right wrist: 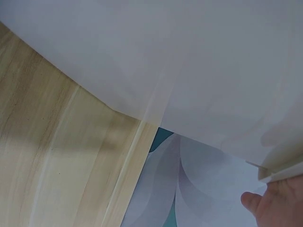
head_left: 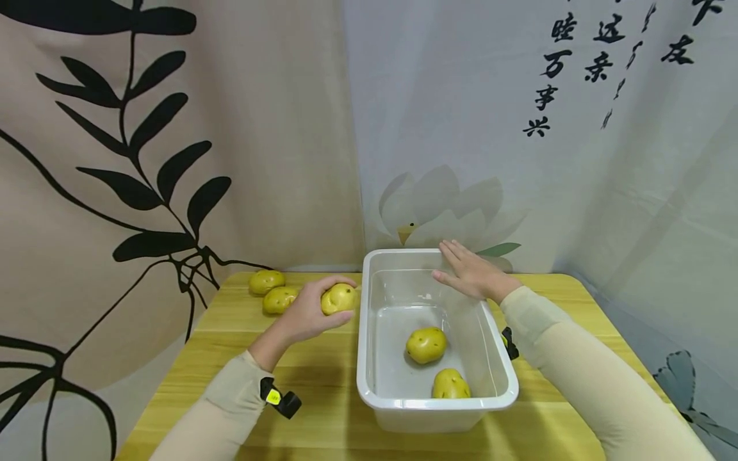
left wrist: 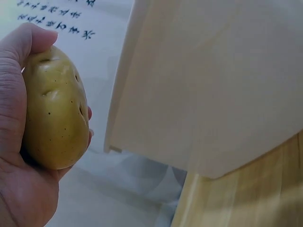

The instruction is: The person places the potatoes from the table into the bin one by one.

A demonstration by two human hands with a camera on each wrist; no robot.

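In the head view my left hand (head_left: 314,312) grips a yellow potato (head_left: 339,299) just left of the white plastic bin (head_left: 364,346). The left wrist view shows this potato (left wrist: 56,109) in the palm, thumb over its top end and fingertips behind it. My right hand (head_left: 474,274) lies on the bin's far right corner, its fingers straight along the rim. From the right wrist, part of that hand (right wrist: 281,201) shows against the bin's edge. Inside the bin are two potatoes, one near the middle (head_left: 426,345) and one by the near wall (head_left: 451,384).
Two more potatoes, one farther back (head_left: 266,282) and one nearer (head_left: 280,299), lie at the table's back left. The bin stands on a wooden table (head_left: 311,390). A printed curtain (head_left: 288,128) hangs right behind the table.
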